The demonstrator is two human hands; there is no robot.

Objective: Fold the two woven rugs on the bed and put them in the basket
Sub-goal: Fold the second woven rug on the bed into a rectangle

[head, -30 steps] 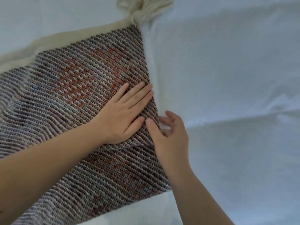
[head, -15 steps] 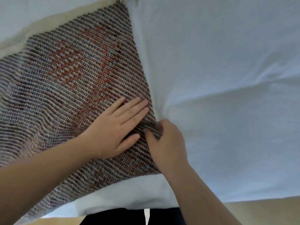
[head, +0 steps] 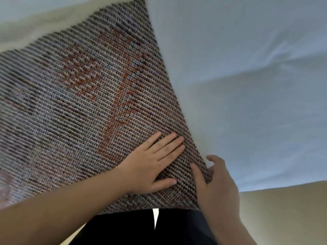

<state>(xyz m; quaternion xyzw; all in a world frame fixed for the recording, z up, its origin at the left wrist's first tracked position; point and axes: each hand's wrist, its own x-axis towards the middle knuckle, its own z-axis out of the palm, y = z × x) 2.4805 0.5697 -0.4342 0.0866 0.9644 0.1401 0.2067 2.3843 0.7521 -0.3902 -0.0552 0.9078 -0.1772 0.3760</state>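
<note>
A woven rug (head: 85, 96) with grey-brown stripes, orange-red patches and a cream border lies on the white bed sheet (head: 247, 85), its near edge hanging over the bed's side toward me. My left hand (head: 152, 163) rests flat on it near the right edge, fingers straight. My right hand (head: 214, 183) pinches the rug's right edge close to the near corner, thumb on top and fingers curled under. Only one rug is in view and the basket is out of view.
The bed's near edge runs along the bottom right, with beige floor (head: 283, 214) below it. My dark trousers (head: 150, 227) show beneath the rug. White sheet fills the right half.
The rug has slid toward me, its near edge now past the bed's side. Both hands moved with it toward the near corner. The tassel at the far corner has left the view.
</note>
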